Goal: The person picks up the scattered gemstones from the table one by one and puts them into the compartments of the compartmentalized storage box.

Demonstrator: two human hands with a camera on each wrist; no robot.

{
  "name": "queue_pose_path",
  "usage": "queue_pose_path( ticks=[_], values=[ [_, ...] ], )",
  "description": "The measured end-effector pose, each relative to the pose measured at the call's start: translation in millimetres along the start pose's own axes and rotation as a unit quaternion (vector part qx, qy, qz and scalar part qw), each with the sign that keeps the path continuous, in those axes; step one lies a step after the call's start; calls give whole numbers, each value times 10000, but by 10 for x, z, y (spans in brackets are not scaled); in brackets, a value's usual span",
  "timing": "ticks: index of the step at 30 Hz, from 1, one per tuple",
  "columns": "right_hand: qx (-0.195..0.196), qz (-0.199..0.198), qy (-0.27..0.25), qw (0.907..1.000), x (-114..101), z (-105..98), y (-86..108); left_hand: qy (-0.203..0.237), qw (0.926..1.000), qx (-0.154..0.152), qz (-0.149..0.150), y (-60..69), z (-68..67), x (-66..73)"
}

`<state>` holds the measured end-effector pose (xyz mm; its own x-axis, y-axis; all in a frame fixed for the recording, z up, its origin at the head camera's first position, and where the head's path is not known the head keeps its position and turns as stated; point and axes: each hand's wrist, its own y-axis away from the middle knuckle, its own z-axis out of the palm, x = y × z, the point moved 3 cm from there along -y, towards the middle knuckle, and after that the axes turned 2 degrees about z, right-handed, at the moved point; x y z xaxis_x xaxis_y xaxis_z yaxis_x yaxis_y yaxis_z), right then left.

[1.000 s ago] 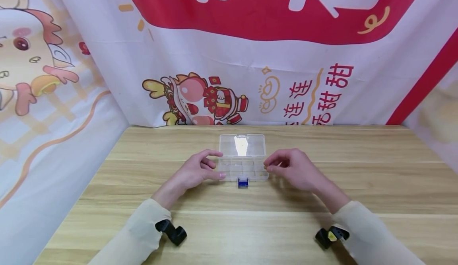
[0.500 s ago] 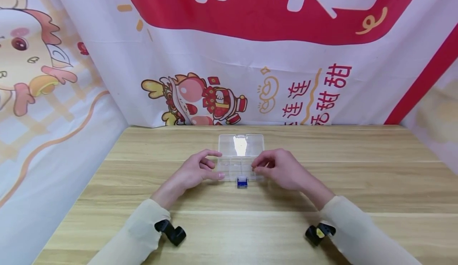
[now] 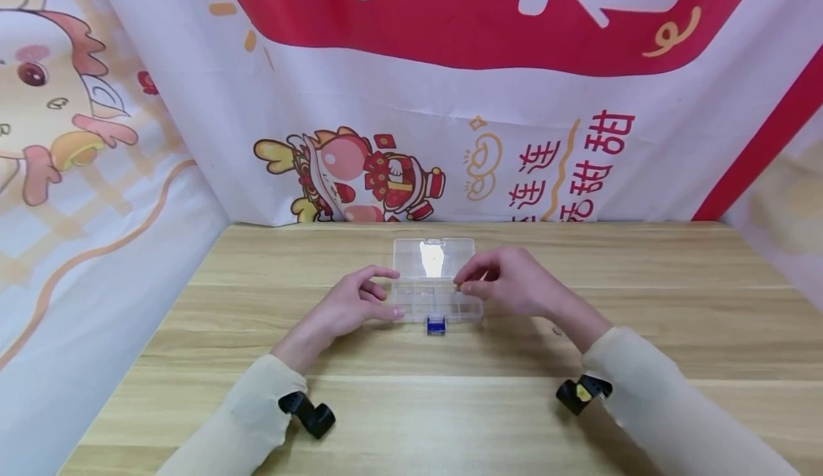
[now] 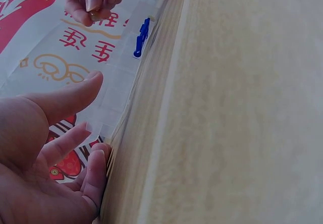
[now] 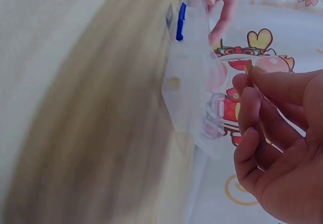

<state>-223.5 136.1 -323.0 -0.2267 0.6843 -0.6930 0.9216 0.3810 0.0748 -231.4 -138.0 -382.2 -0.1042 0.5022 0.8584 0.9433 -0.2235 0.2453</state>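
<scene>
A clear plastic compartment box [image 3: 424, 308] lies on the table, its lid [image 3: 411, 258] tipped back and its blue latch [image 3: 436, 324] facing me. At the box's left end is my left hand [image 3: 355, 303], thumb near the front corner and index finger extended near the back corner; firm contact cannot be told. Over the right half of the box, my right hand [image 3: 511, 279] pinches a tiny amber-brown piece [image 4: 94, 15] between thumb and fingertip. It looks bead-like, but its exact kind is unclear. A yellowish spot [image 5: 173, 84] shows through the box wall.
The wooden table [image 3: 411, 404] ends at a printed cloth backdrop [image 3: 411, 104]. A black wrist camera [image 3: 308, 415] sits on the left sleeve and another [image 3: 581, 394] on the right. A small dark mark [image 3: 556, 331] shows beside the right forearm.
My right hand has shifted left from the box's right end, then back and slightly up, still pinching the small piece. The left hand and the box stay about where they were.
</scene>
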Motion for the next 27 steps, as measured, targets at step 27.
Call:
queue_pose_path(
  ticks=[27],
  values=[
    [-756,-421,132,9962,-18,146,-56,52,10000,-59,8,2,-1,2]
  ],
)
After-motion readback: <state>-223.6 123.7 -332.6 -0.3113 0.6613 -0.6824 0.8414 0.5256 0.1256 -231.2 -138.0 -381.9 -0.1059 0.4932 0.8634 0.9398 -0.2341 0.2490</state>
